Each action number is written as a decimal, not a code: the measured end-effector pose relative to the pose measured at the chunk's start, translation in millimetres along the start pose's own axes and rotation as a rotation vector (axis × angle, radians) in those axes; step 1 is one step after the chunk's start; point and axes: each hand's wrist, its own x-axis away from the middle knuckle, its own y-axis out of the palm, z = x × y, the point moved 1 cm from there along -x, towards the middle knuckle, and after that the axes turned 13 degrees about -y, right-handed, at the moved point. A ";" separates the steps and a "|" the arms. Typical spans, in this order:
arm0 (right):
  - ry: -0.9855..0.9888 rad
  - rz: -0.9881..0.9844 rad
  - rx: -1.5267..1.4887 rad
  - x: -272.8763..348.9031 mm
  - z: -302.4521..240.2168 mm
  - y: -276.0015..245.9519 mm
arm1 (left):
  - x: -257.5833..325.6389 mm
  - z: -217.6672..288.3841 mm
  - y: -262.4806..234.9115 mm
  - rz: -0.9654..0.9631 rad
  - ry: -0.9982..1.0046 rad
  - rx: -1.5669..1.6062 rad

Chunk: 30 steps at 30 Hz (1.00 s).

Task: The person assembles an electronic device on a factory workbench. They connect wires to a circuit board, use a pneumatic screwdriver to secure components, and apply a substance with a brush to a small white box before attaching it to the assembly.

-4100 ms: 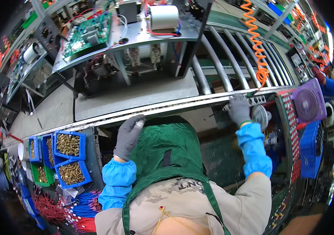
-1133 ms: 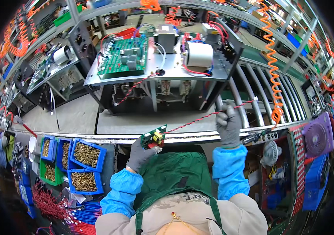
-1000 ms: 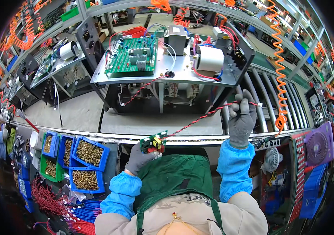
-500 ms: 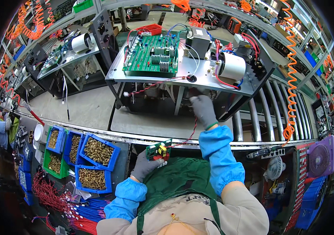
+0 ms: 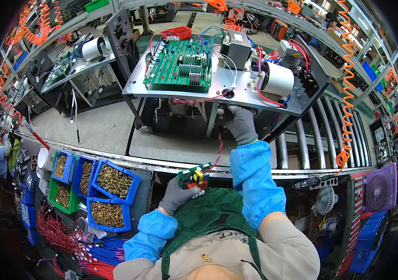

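In my gloved left hand [image 5: 176,193] I hold a small green circuit board [image 5: 194,176] with a yellow-wrapped transformer, above my apron. A twisted red wire [image 5: 220,148] runs up from this board to my gloved right hand [image 5: 241,125]. That hand is closed under the front edge of the metal chassis [image 5: 171,93], its fingers curled around the wire; the fingertips are partly hidden. Above it on the chassis top is a black-ringed hole [image 5: 227,93], with a white connector [image 5: 233,86] close by. A large green circuit board [image 5: 175,65] and a white cylinder [image 5: 278,78] are mounted there.
Blue bins of brass fasteners [image 5: 108,213] and a green bin [image 5: 63,196] stand at left, beside bundled red and blue wires [image 5: 108,249]. Metal rollers [image 5: 315,133] lie right of the chassis. An orange coiled hose [image 5: 347,93] hangs at right. Another chassis [image 5: 82,70] stands at left.
The red wire and white connector that hung over the chassis front have been drawn back to the hole. My right hand has shifted slightly up; the small board has moved slightly right.
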 end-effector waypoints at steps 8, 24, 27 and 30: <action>-0.034 -0.483 0.975 5.0 -150.8 34.9 | -4.7 3.5 4.5 0.014 0.056 0.007; 0.101 -0.404 0.402 -10.7 -212.1 14.0 | -43.7 38.6 38.4 -0.074 0.175 0.215; -0.107 -0.696 1.362 1.7 -115.8 -17.5 | -50.2 38.2 31.8 -0.238 0.126 0.335; -0.073 -0.904 1.354 -5.3 -85.9 -7.2 | -46.6 54.0 39.7 -0.267 0.160 0.373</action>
